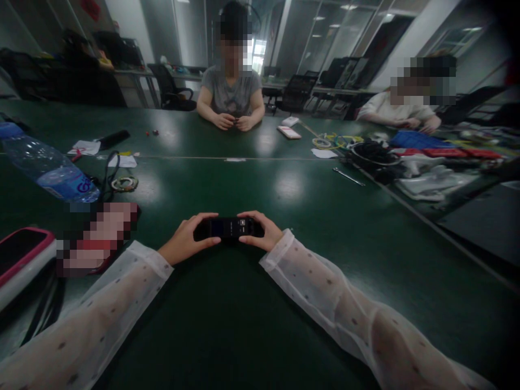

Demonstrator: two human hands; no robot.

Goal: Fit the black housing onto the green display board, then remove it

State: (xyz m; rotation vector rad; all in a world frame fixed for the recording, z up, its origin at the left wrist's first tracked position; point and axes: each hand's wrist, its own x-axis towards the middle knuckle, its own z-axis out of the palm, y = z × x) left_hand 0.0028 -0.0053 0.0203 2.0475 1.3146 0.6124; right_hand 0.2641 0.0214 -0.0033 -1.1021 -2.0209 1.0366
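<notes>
Between my two hands is a small black electronic device (228, 227) with a dark screen on its left part and light markings on its right. My left hand (190, 234) grips its left end, thumb in front and fingers behind. On the right end my right hand (260, 230) has the same kind of hold. The device is just above or resting on the green table (227, 314); I cannot tell which. Its exact kind is not clear. Sheer white dotted sleeves cover both my forearms.
Left of me lie a tilted plastic water bottle (49, 165), a blurred red-edged phone (101, 238), a pink-rimmed object (28, 249) and cable coils (124, 184). At right are a wrench (348, 176) and heaped cables (374, 157). Two people (231, 92) sit across the table.
</notes>
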